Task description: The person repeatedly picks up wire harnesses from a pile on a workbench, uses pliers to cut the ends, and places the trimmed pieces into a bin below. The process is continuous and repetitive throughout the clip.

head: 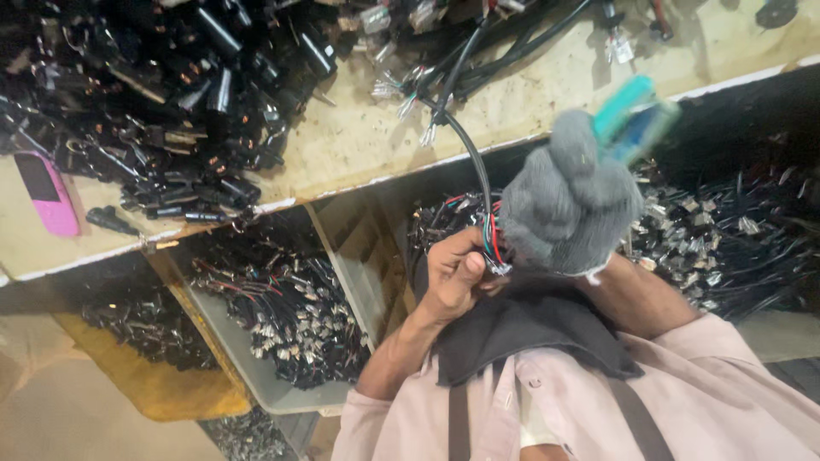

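- The left hand (457, 277), bare, pinches the stripped end of a black cable (468, 149) between thumb and fingers, where red, green and white wires (493, 243) fan out.
- The right hand (568, 201), in a grey knit glove, is closed around a teal-handled tool (632, 115), just right of the wire ends.
- The cable arcs up to the far surface (359, 145), toward a pile of black cables (154, 94).
- A pink phone (47, 192) lies at far left.
- A grey bin (282, 316) of cut pieces sits below.
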Motion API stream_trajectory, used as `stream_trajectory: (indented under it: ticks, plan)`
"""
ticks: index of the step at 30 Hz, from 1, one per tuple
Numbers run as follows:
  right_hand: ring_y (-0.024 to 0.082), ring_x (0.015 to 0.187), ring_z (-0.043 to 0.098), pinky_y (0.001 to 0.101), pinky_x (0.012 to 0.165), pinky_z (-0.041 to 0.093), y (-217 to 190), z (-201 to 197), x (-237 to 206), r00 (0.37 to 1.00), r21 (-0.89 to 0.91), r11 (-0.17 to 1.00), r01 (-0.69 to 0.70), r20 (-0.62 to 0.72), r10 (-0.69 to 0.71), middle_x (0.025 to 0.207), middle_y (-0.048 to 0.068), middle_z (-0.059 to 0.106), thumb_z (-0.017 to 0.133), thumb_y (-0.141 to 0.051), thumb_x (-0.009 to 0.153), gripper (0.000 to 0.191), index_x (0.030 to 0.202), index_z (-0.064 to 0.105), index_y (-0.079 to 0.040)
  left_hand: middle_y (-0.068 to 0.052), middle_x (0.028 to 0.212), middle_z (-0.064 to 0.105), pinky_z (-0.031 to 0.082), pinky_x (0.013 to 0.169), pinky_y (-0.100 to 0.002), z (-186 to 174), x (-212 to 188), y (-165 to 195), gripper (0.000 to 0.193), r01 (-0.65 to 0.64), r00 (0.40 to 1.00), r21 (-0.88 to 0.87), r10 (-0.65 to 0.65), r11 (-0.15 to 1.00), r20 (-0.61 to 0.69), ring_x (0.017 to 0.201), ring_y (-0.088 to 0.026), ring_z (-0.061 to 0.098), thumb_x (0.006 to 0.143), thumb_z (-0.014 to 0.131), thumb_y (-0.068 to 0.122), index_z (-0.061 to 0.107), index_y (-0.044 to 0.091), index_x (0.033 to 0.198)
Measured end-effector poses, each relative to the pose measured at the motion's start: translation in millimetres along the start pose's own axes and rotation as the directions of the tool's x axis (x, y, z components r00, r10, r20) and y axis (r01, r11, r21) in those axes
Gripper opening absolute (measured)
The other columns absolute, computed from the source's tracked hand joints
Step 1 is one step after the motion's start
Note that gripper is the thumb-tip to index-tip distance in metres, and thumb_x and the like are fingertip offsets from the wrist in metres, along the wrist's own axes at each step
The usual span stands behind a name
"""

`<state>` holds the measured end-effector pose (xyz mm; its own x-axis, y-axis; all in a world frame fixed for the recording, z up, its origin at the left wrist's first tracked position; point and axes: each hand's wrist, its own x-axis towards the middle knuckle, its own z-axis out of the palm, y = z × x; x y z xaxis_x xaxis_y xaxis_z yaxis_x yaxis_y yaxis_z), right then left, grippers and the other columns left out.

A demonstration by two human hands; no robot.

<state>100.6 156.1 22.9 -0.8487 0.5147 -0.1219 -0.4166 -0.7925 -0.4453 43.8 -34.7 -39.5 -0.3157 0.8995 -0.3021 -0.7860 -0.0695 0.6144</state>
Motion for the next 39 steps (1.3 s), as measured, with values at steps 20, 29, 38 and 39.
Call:
stream_trajectory:
  ticks: [20, 29, 38, 39]
  plan:
    - [0.024, 0.079, 0.058, 0.0375, 0.067, 0.045, -74.4, -48.8, 80.3, 0.894, -0.734, -0.624, 0.270, 0.431, -0.120, 0.098, 0.013, 0.060, 0.072, 0.006, 0.103, 0.023, 0.124, 0.066, -0.001, -0.015, 0.098, 0.070, 0.056, 0.079, -0.045, 17.8, 9.3, 104.9, 0.048, -0.034, 0.999, 0.997, -0.020, -0.067, 0.033, 0.088, -0.034, 0.071, 0.094, 0.068, 0.025, 0.061, 0.009, 0.139]
    - [0.027, 0.082, 0.063, 0.0384, 0.071, 0.050, -65.7, -64.6, 38.3, 0.953, -0.648, -0.747, 0.151, 0.296, -0.064, 0.099, 0.016, 0.063, 0.076, 0.000, 0.101, 0.021, 0.117, 0.064, 0.000, -0.020, 0.149, 0.050, 0.052, 0.105, -0.046, -119.2, -57.3, 219.3, 0.048, 0.555, 0.640, 0.685, 0.769, -0.472, 0.011, 0.124, -0.033, 0.058, 0.088, 0.065, -0.004, 0.064, 0.008, 0.135]
    - [0.030, 0.085, 0.068, 0.0394, 0.075, 0.054, -57.3, -83.7, 47.8, 0.978, -0.563, -0.826, 0.026, 0.186, -0.096, 0.099, 0.019, 0.066, 0.081, -0.006, 0.098, 0.024, 0.111, 0.062, 0.001, -0.012, 0.118, 0.068, 0.053, 0.097, -0.040, -118.5, -73.6, 215.1, 0.033, 0.100, 0.632, 0.973, 0.768, -0.210, 0.101, 0.112, -0.027, 0.064, 0.094, 0.086, 0.020, 0.068, 0.008, 0.120]
    - [0.030, 0.086, 0.069, 0.0395, 0.075, 0.055, -58.2, -85.4, 47.3, 0.980, -0.562, -0.827, 0.019, 0.175, -0.097, 0.099, 0.019, 0.067, 0.081, -0.006, 0.097, 0.024, 0.110, 0.062, 0.001, -0.011, 0.109, 0.068, 0.054, 0.089, -0.037, -105.6, -66.0, 206.7, 0.037, 0.024, 0.630, 0.985, 0.767, -0.170, 0.117, 0.104, -0.025, 0.066, 0.087, 0.090, 0.026, 0.069, 0.009, 0.114]
